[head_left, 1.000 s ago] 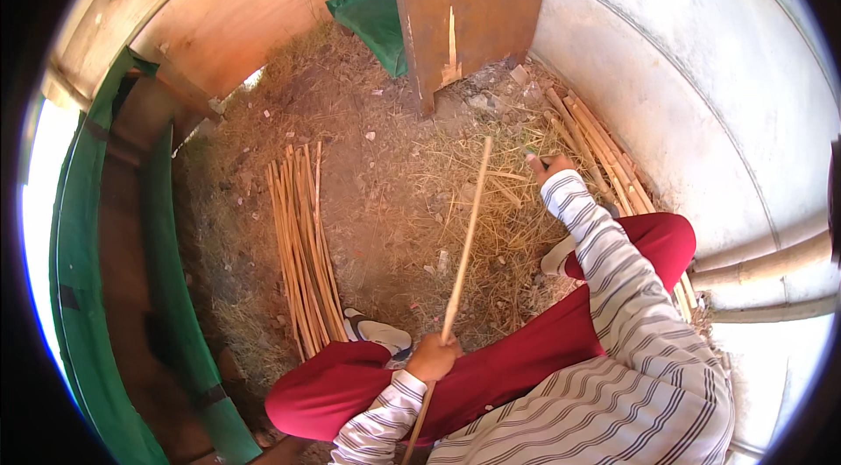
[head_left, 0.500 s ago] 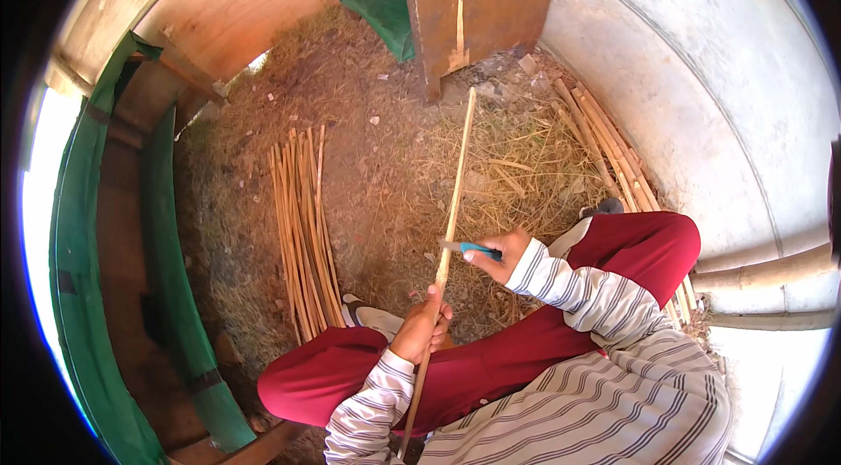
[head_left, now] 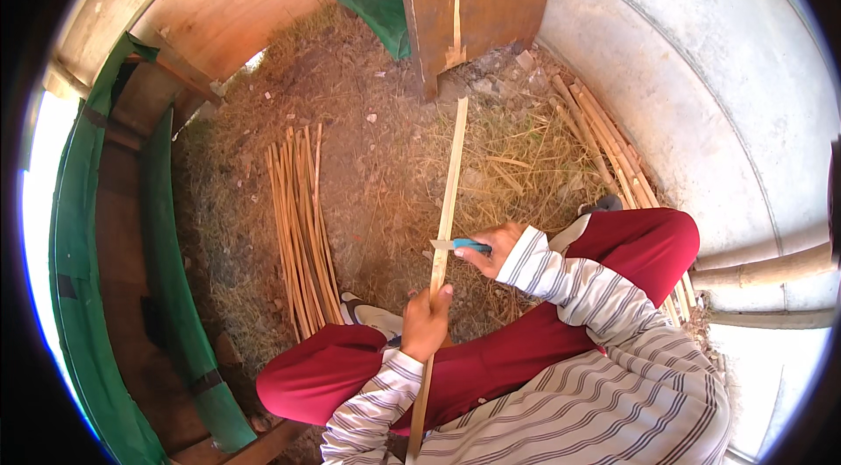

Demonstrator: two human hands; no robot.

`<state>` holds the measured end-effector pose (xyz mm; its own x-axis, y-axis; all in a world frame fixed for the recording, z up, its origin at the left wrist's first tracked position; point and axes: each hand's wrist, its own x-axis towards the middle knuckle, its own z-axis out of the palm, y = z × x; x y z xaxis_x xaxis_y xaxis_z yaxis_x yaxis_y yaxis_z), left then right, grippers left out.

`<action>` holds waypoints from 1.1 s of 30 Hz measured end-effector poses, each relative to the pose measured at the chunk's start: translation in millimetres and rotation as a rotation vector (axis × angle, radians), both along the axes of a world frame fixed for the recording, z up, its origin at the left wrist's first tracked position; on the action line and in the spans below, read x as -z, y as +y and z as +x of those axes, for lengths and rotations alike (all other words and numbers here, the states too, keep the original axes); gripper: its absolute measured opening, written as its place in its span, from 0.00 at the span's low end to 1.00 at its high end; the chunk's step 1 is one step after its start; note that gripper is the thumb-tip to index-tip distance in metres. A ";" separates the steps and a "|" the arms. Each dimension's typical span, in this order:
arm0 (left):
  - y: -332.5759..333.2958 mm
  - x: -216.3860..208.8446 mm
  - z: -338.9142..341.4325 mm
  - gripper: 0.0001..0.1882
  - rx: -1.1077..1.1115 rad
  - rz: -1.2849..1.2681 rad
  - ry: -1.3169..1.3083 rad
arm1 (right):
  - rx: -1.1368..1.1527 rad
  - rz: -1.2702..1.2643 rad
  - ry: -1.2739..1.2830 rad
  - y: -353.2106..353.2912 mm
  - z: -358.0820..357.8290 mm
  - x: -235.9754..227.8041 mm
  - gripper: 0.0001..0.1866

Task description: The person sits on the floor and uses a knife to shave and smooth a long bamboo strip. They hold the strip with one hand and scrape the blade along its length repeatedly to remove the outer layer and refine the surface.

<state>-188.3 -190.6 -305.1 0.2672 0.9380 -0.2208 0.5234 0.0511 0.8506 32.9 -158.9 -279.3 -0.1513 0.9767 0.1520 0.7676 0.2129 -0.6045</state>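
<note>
My left hand [head_left: 426,325] is closed around a long pale bamboo strip [head_left: 451,176], below its middle. The strip slants up and away from my lap, its broad pale face showing and its lower end lying by my left sleeve. In my right hand [head_left: 498,248] is a knife with a blue handle [head_left: 471,245]. Its short blade [head_left: 441,244] lies across the strip a little above my left hand, and seems to touch it. My fingers are wrapped round the handle and hide part of it.
Several thin bamboo strips [head_left: 302,237] lie bundled on the ground to the left. Longer split pieces [head_left: 613,145] lie along the pale curved wall [head_left: 666,53] at the right. Dry shavings [head_left: 517,150] cover the ground ahead, before a wooden panel [head_left: 482,1]. Green sheeting [head_left: 175,272] hangs at the left.
The bamboo strip has turned so its wider pale face shows, and its far tip has shifted slightly left and nearer. My left hand has rolled with it; the knife has moved a little left.
</note>
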 end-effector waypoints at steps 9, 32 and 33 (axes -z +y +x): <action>-5.1 -13.6 -1.0 0.22 0.031 0.053 0.169 | -0.097 -0.222 -0.113 7.0 12.5 -22.6 0.23; -28.7 -31.4 -7.3 0.20 0.087 -0.031 0.081 | 0.243 -0.541 -0.149 68.1 68.6 13.9 0.35; -25.1 -40.2 -3.1 0.20 0.112 -0.070 0.051 | 0.292 -0.581 -0.156 76.0 76.6 24.1 0.35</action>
<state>-191.5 -215.7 -264.9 0.3560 0.8850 -0.3001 0.5712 0.0481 0.8194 109.4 -82.9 -303.4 0.1540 0.8975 -0.4132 0.8323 -0.3432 -0.4352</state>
